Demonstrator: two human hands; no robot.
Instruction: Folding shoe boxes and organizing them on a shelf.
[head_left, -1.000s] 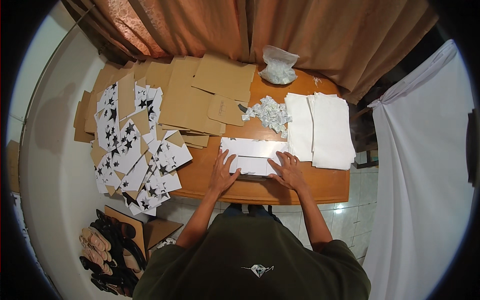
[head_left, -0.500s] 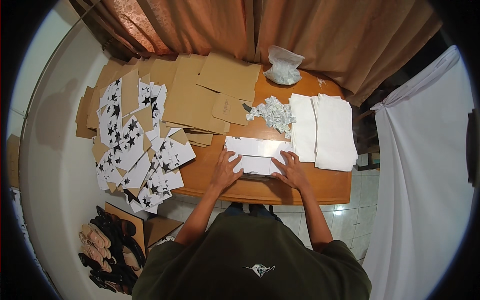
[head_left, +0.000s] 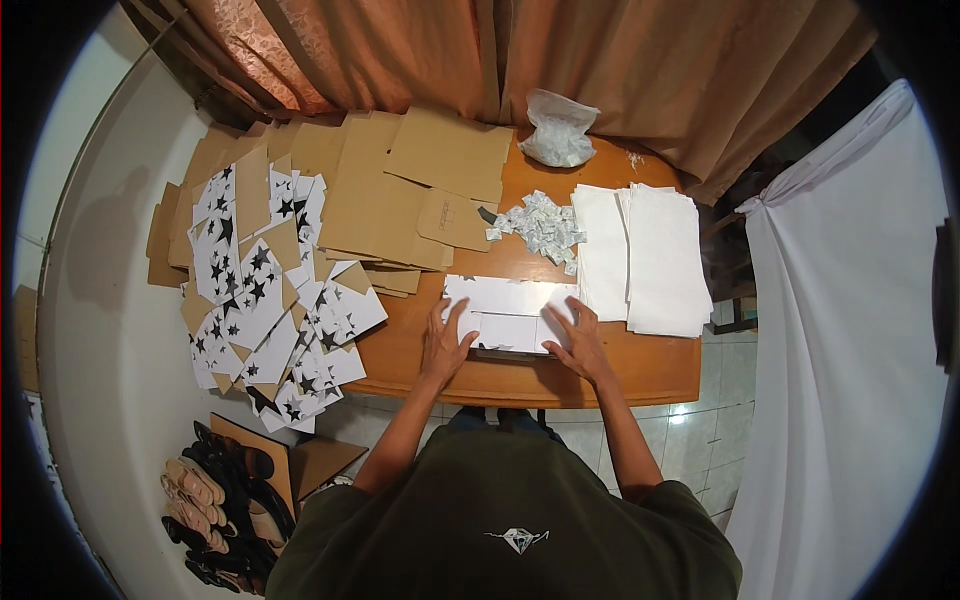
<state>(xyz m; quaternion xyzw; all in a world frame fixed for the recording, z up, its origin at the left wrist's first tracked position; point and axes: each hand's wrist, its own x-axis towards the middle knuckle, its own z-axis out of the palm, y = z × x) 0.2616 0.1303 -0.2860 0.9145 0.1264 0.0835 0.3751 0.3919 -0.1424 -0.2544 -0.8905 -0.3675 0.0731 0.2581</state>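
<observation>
A white cardboard box (head_left: 508, 332) with dark star marks near its far left corner lies near the front edge of the table. Its far panel (head_left: 505, 294) catches a bright glare. My left hand (head_left: 447, 342) grips the left end, its fingers curved over the side and the thumb toward the near edge. At the opposite end my right hand (head_left: 580, 344) holds the box likewise, fingers bent and thumb by the near corner. The contents of the box, if any, are hidden.
Star-printed white box blanks (head_left: 258, 285) pile up at left, beside flat brown cardboard (head_left: 375, 215). Small silvery packets (head_left: 543, 227) lie beyond the box, with a clear plastic bag (head_left: 560, 132) behind. White paper sheets (head_left: 664, 265) are stacked at right. Shoes (head_left: 215, 500) stand below left.
My fingers have shifted slightly outward and up along the box ends, lifting a little from its top. The box stays in place; the whole view has shifted slightly.
</observation>
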